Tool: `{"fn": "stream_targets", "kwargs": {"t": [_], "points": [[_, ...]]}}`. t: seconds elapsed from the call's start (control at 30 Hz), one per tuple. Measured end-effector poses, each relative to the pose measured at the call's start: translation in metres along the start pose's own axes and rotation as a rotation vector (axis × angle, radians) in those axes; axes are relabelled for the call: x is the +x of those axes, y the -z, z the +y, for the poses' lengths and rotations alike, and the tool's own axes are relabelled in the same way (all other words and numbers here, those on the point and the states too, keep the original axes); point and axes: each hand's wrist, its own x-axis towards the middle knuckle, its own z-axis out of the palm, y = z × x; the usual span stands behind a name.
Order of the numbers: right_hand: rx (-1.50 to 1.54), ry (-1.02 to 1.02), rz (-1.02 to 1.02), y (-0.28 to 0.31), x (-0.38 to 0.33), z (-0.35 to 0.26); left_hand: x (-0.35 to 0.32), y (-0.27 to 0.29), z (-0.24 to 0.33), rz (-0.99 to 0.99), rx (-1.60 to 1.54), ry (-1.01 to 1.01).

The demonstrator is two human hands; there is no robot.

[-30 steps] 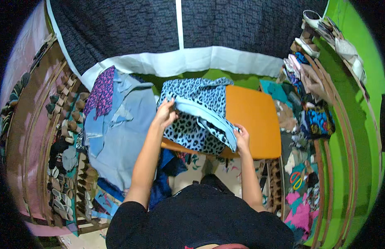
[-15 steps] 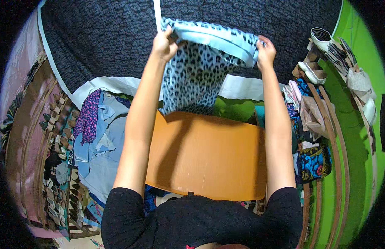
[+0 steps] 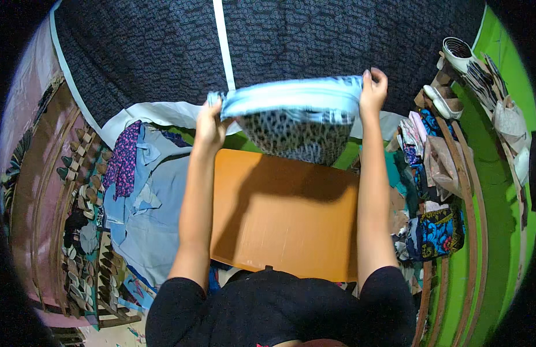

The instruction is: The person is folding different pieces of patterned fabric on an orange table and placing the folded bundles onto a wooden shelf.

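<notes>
Working from left to right, I have the pink wall (image 3: 34, 248) at nine o'clock, at the rim of my view, with rows of shoes (image 3: 77, 165) just inside it, some running down to eight. Beside them, at nine, hangs a purple cloth (image 3: 123, 162), patterned, against the upper left of a larger blue cloth (image 3: 155, 222) that spreads around eight.

At ten o'clock is my left hand (image 3: 210, 124). Its grip is narrow, thumb and fingers pinching the left end of the cloth (image 3: 302, 136). That cloth, pale blue with dark spots, sits between twelve and one, stretched between both hands with its light band (image 3: 288, 101) along the top. The band is smeared by blur. Below it the spotted part hangs down toward the far edge of the orange bench (image 3: 285, 237); I cannot tell whether the two touch. The bench runs from the middle to six o'clock, carrying dark shadows, with the black shirt (image 3: 279, 312) at its near edge. Behind the cloth, at twelve, hangs a dark curtain (image 3: 314, 40) with a white strip (image 3: 224, 46) down it.

At two o'clock my right hand (image 3: 373, 95) has an equally narrow grip, pinching the cloth's right end. Farther right, a teal cloth (image 3: 393, 173) lies at three, a blue flowered bundle (image 3: 441, 234) between three and four, and a white shoe (image 3: 443, 103) at two, before the green wall (image 3: 496, 156).
</notes>
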Motion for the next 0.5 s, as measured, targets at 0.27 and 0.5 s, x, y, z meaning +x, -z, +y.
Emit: {"fn": "stream_targets", "kwargs": {"t": [0.27, 0.5], "points": [[-0.681, -0.788, -0.422, 0.196, -0.294, 0.003, -0.250, 0.149, -0.125, -0.235, 1.116, 0.427], [-0.971, -0.907, -0.523, 0.266, -0.422, -0.004, -0.248, 0.192, -0.177, -0.368, 1.006, 1.217]]}}
